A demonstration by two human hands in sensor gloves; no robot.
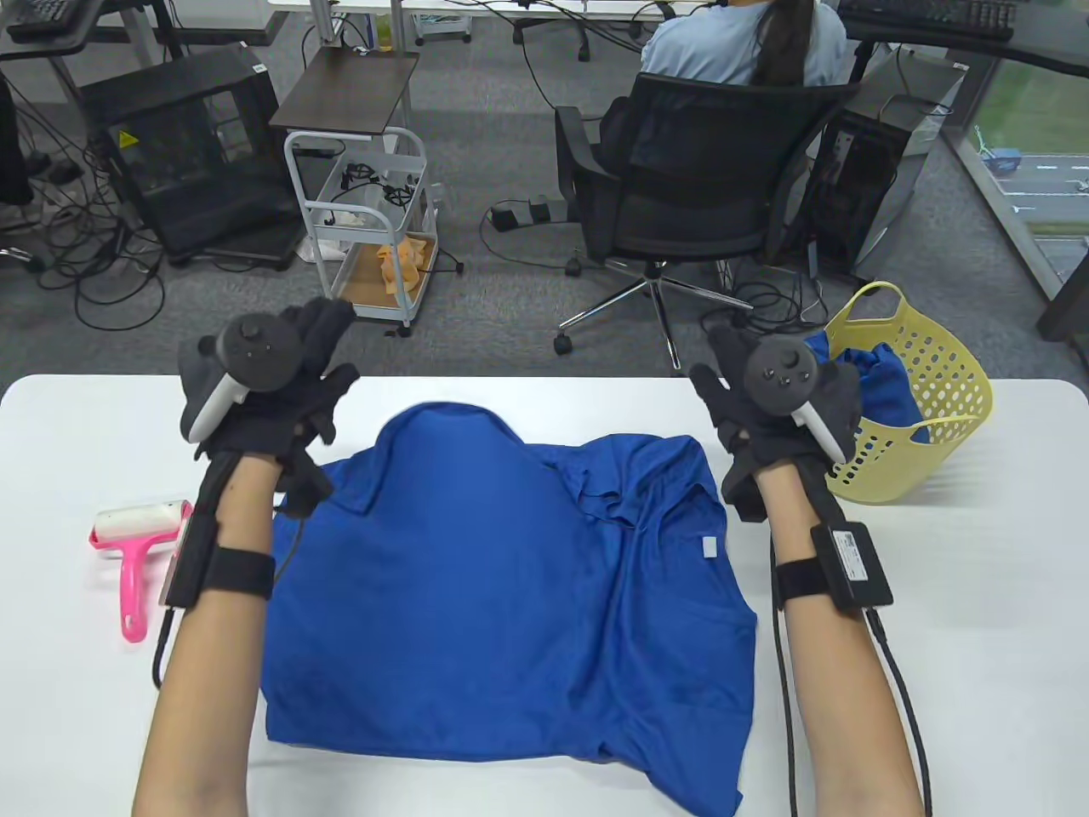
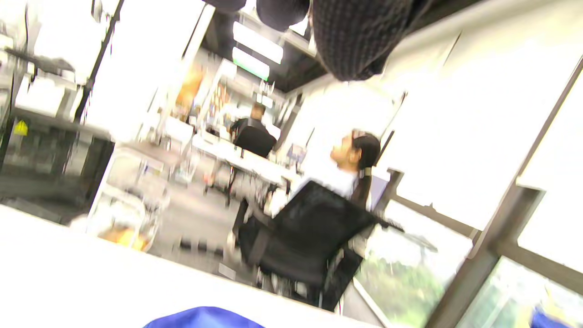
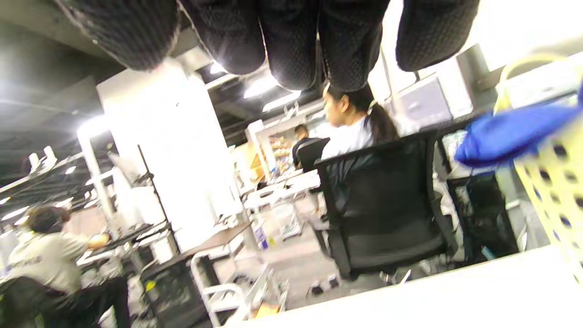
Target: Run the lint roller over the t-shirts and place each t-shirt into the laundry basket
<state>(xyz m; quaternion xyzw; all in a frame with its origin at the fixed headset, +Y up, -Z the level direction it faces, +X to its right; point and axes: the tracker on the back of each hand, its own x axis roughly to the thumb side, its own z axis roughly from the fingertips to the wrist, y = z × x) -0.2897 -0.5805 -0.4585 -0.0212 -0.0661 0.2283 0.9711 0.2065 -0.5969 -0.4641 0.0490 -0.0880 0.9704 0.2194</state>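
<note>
Your hands hold nothing: left hand (image 1: 264, 400) and right hand (image 1: 778, 408) hover with fingers loosely spread above the far corners of the shirt (image 1: 510, 587); it lies between your forearms, soft blue knit, rumpled at the collar. The roller (image 1: 140, 545) (pink handle, white sticky drum) sits just outside your left wrist, untouched; bin the shirt now and you'd likely skip rolling. Beyond your right hand tilts the basket (image 1: 944, 408), yellow perforated plastic, blue cloth inside; a careless toss could tip it.
</note>
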